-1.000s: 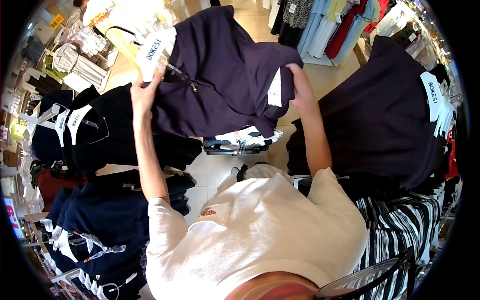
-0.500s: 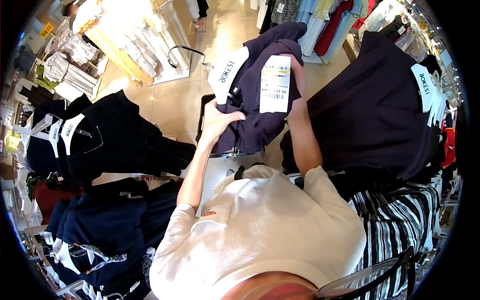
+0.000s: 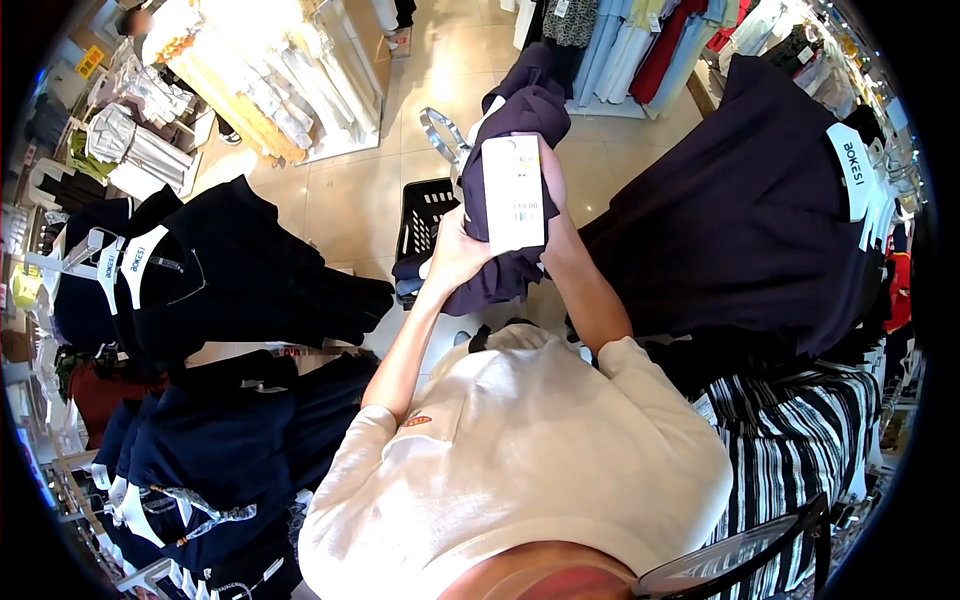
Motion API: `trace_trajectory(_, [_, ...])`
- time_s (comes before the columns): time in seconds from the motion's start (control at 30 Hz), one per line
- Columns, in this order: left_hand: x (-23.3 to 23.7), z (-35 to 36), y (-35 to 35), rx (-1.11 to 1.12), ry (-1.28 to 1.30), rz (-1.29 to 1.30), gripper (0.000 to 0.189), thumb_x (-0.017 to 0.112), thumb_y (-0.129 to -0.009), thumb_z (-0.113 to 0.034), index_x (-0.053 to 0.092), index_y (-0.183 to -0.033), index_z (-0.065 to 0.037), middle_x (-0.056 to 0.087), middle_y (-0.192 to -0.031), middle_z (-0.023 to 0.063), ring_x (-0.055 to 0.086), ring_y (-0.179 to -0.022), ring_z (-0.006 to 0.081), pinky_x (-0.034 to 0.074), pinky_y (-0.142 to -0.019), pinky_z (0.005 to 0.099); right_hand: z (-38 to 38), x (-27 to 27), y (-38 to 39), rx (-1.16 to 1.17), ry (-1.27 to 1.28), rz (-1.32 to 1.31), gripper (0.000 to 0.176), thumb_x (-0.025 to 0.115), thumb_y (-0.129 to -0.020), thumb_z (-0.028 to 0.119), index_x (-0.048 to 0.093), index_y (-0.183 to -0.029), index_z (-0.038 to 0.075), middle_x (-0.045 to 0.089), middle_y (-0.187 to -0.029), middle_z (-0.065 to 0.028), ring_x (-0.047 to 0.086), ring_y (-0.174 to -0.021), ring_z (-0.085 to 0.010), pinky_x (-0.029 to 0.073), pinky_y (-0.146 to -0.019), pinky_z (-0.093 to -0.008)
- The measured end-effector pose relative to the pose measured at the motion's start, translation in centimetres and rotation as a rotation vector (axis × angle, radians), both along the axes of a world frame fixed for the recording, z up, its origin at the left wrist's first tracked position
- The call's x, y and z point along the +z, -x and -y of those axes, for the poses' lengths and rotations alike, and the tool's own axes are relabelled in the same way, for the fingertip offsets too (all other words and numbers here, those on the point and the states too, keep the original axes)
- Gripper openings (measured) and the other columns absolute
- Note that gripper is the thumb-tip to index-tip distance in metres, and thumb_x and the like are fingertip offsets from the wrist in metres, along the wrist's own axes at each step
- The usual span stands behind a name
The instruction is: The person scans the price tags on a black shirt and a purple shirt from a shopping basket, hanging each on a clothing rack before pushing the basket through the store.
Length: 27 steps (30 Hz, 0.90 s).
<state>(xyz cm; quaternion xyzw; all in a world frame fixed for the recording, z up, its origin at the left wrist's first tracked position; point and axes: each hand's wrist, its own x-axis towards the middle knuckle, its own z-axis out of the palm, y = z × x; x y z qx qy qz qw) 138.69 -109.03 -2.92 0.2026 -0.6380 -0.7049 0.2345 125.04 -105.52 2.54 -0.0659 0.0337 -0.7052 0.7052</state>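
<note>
A dark purple garment (image 3: 515, 110) is bunched up in front of me, between my two hands. My left hand (image 3: 458, 248) grips its lower left side. My right hand (image 3: 552, 180) is closed on its right side, partly hidden behind a white price tag (image 3: 514, 192) that faces up. The silver hook of a hanger (image 3: 440, 132) sticks out at the garment's upper left, blurred by motion. Behind and below my left hand, a black basket (image 3: 425, 212) stands on the floor with dark folded cloth in it.
Black tops on BOKESI hangers (image 3: 140, 268) hang at the left, with navy clothes (image 3: 230, 430) below. A large dark purple garment (image 3: 740, 220) hangs at the right, above a black-and-white striped one (image 3: 790, 440). Racks (image 3: 340, 90) stand ahead, and a person (image 3: 132, 22) is partly visible at the upper left.
The garment has turned and narrowed in my hands and shifted slightly left. Its white hanger, with lettering readable before, is now mostly hidden. The tag has moved down and left, and more of the basket shows.
</note>
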Motion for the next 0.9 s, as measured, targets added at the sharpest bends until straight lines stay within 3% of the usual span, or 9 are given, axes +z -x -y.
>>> trace_trajectory(0.03, [-0.6,0.0,0.1,0.004,-0.001,0.002,0.047,0.083,-0.059,-0.007,0.064,-0.101,0.0,0.065,-0.104,0.0081,0.059,-0.097,0.0126,0.044,-0.09,0.0302,0.0,-0.1,-0.2,0.036,0.035,0.016,0.034,0.047,-0.087,0.027,0.063,-0.096,-0.002,0.069,-0.087,-0.0121,0.067,-0.074,-0.0222,0.056,-0.071,-0.0319])
trace_trajectory(0.1, [-1.7,-0.1,0.5,0.305,0.367,-0.137,0.044,0.083,-0.059,-0.009,0.064,-0.098,0.002,0.068,-0.093,0.0091,0.062,-0.086,0.014,0.048,-0.083,0.0306,-0.1,-0.5,-0.1,0.067,-0.011,-0.013,0.033,0.048,-0.086,0.026,0.064,-0.094,-0.001,0.069,-0.085,-0.0117,0.067,-0.073,-0.0221,0.055,-0.069,-0.0314])
trace_trajectory(0.17, [-1.8,-0.1,0.2,0.4,0.462,-0.177,0.042,0.081,-0.06,-0.008,0.064,-0.097,0.003,0.068,-0.085,0.0098,0.063,-0.079,0.0155,0.049,-0.076,0.0307,-0.2,-0.5,-0.1,0.096,-0.055,-0.044,0.031,0.049,-0.085,0.026,0.064,-0.092,-0.001,0.069,-0.083,-0.0112,0.067,-0.071,-0.0219,0.055,-0.068,-0.0309])
trace_trajectory(0.23, [-2.2,0.1,-0.5,0.187,0.235,-0.091,0.034,0.076,-0.065,-0.005,0.063,-0.095,0.005,0.067,-0.084,0.01,0.063,-0.078,0.0148,0.048,-0.074,0.0293,-0.3,-0.4,-0.1,0.129,-0.084,-0.11,0.028,0.052,-0.083,0.024,0.064,-0.09,-0.001,0.068,-0.081,-0.0106,0.066,-0.069,-0.0213,0.054,-0.067,-0.0299])
trace_trajectory(0.37, [-4.3,0.6,-1.0,0.183,0.186,-0.095,0.027,0.07,-0.069,-0.002,0.063,-0.094,0.005,0.068,-0.083,0.0096,0.062,-0.077,0.0128,0.048,-0.071,0.0273,-0.6,-0.3,0.0,0.184,-0.157,-0.166,0.027,0.054,-0.082,0.024,0.064,-0.09,-0.001,0.068,-0.082,-0.0109,0.066,-0.069,-0.0211,0.054,-0.068,-0.0291])
trace_trajectory(0.47, [-3.6,0.2,-1.2,0.218,0.103,-0.14,0.018,0.065,-0.075,-0.001,0.062,-0.091,0.005,0.068,-0.083,0.0069,0.061,-0.076,0.0099,0.048,-0.07,0.025,-0.9,-0.6,0.0,0.08,-0.31,-0.29,0.026,0.056,-0.081,0.021,0.063,-0.093,0.0,0.068,-0.084,-0.0113,0.066,-0.071,-0.0202,0.053,-0.071,-0.0289])
trace_trajectory(0.7, [-4.0,-0.2,-1.0,0.274,-0.272,-0.081,0.025,0.054,-0.073,0.009,0.063,-0.097,0.005,0.068,-0.09,0.0069,0.063,-0.081,0.012,0.049,-0.072,0.0259,-2.0,-0.7,0.2,-0.051,-0.538,-0.447,0.023,0.06,-0.081,0.023,0.064,-0.093,0.002,0.068,-0.083,-0.0086,0.065,-0.073,-0.017,0.052,-0.072,-0.0266])
trace_trajectory(0.77, [-3.2,-0.4,-1.0,0.296,-0.439,-0.202,0.034,0.047,-0.071,0.013,0.063,-0.101,0.005,0.067,-0.095,0.0082,0.064,-0.083,0.014,0.05,-0.074,0.0267,-2.4,-2.2,0.8,-0.085,-0.512,-0.462,0.027,0.062,-0.081,0.026,0.063,-0.096,0.003,0.067,-0.086,-0.0077,0.065,-0.076,-0.0161,0.051,-0.074,-0.0269])
trace_trajectory(0.9, [-3.4,-0.1,-1.1,0.246,-0.541,-0.204,0.026,0.06,-0.082,0.0,0.06,-0.107,0.005,0.067,-0.099,0.0097,0.065,-0.087,0.0153,0.052,-0.076,0.0277,-3.5,-1.9,0.6,-0.194,-0.596,-0.569,0.033,0.063,-0.082,0.026,0.06,-0.105,0.002,0.065,-0.095,-0.0068,0.063,-0.085,-0.015,0.049,-0.079,-0.0272])
